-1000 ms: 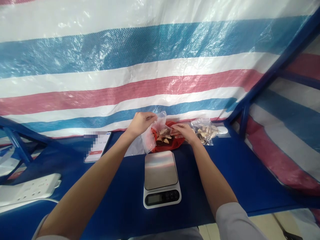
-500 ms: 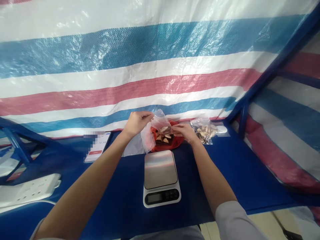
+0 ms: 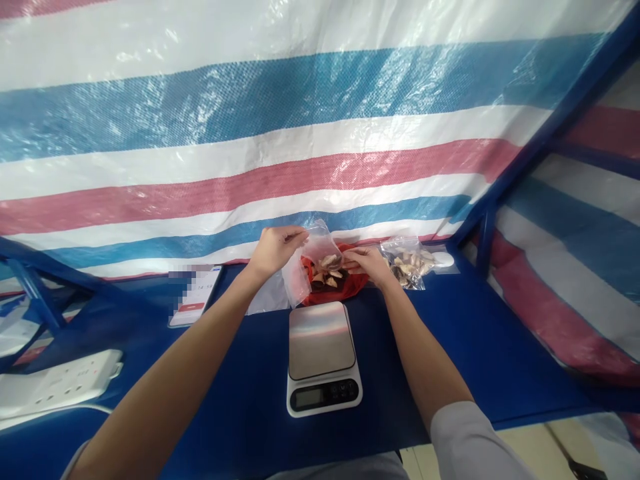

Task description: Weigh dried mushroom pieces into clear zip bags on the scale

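A clear plastic bag [image 3: 318, 235] is held up over a red bag [image 3: 356, 288] that lies open with dried mushroom slices [image 3: 327, 275] showing in it. My left hand [image 3: 277, 250] is closed in a pinch on the upper left edge of the clear bag. At that bag's right edge, the fingers of my right hand [image 3: 369, 264] are pressed together; whether a slice is also between them is hidden. Some slices seem to lie inside the clear bag's lower part. In front of the red bag stands a white kitchen scale [image 3: 323, 343] with a bare steel plate.
A filled clear zip bag of dried slices [image 3: 410, 262] lies to the right, beside a white round thing [image 3: 443, 259]. Flat clear bags [image 3: 269, 293] lie left of the red bag. Further left are a phone [image 3: 196, 297] and a white power strip [image 3: 65, 380]. Striped sheeting [image 3: 250, 160] hangs behind.
Both hands stay almost where they were. The clear bag shifts only slightly between my fingers.
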{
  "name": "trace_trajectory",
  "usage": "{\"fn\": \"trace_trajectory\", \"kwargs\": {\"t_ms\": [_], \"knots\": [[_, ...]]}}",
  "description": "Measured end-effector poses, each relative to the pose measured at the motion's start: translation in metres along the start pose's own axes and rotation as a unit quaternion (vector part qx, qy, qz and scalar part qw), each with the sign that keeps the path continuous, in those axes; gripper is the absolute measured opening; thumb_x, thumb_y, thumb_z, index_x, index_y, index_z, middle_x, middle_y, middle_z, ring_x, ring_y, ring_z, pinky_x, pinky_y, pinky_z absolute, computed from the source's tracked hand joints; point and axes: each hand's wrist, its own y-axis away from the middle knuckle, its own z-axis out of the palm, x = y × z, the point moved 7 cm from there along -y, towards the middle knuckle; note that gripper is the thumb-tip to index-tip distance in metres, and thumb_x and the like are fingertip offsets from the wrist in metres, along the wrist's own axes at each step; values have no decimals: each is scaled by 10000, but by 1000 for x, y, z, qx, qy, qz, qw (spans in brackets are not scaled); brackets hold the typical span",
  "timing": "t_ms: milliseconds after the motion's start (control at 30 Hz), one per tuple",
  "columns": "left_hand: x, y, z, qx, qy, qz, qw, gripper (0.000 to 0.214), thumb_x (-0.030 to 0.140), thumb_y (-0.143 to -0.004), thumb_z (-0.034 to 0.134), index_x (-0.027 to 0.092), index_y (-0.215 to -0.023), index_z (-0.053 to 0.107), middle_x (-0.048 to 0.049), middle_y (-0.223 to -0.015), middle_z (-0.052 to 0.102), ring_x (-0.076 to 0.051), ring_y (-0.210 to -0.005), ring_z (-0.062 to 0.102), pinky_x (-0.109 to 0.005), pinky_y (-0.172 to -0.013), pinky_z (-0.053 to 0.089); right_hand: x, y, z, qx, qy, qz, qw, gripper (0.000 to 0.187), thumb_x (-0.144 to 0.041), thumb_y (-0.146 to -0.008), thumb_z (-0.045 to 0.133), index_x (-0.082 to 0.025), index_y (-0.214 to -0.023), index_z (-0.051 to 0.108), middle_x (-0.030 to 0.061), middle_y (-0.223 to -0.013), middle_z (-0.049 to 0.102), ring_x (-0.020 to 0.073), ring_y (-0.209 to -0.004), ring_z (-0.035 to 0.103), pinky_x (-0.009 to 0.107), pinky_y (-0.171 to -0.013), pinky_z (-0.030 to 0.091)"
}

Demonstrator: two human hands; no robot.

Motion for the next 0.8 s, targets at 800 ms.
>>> {"fn": "trace_trajectory", "kwargs": {"t_ms": [800], "knots": [[-13,5,2,-8,35,-53,998,341,473,-848,586,181,-822,759,-39,-783,766,-176,-677,646,-273,-646,480,5,1,4,-21,-57,45,997,146,-231,-712,798,-151,-834,794,60,-825,784,155,-743,736,210,-666,596]]}}
